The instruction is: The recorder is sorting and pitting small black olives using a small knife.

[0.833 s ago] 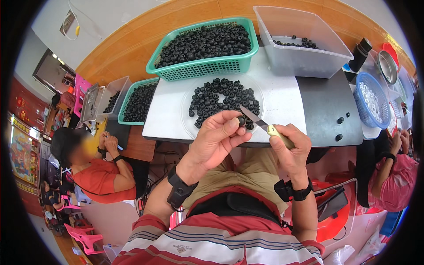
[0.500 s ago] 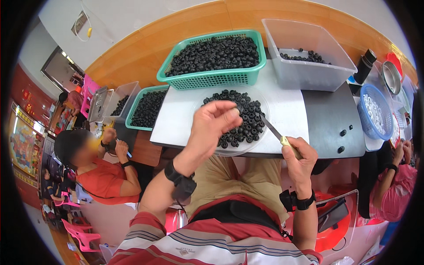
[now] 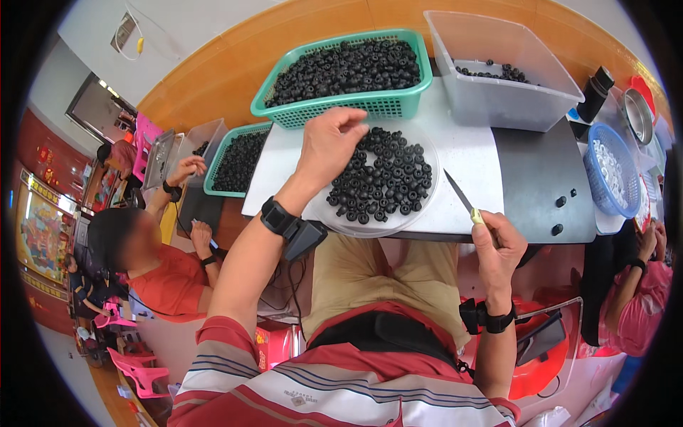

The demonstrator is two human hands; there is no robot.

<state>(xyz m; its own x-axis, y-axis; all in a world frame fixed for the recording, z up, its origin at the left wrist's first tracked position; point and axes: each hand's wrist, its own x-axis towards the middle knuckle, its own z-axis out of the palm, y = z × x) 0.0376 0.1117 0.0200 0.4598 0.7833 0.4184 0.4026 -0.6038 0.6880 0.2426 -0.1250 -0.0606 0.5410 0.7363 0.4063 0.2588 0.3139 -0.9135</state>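
My right hand (image 3: 499, 249) grips a knife (image 3: 461, 191) by its pale yellow-green handle. Its blade points up and to the left over the white board, apart from the black parts. My left hand (image 3: 329, 148) hovers over the far left of a round clear plate (image 3: 334, 222), thumb and fingers drawn together; what they hold, if anything, I cannot make out. Small, round black parts with holes (image 3: 388, 181) are heaped on the plate. Just beyond the left hand stands a green basket (image 3: 341, 110) full of similar black parts.
A clear plastic bin (image 3: 512, 107) with some black parts stands at the back right. Several loose parts (image 3: 558, 229) lie on the dark tabletop. Farther right is a blue basket (image 3: 617, 188) of white pieces. A co-worker in red (image 3: 167, 281) sits at my left.
My left hand has moved up and left, away from the knife. The knife hand has drawn slightly right. The co-worker at left has raised a hand toward the bins.
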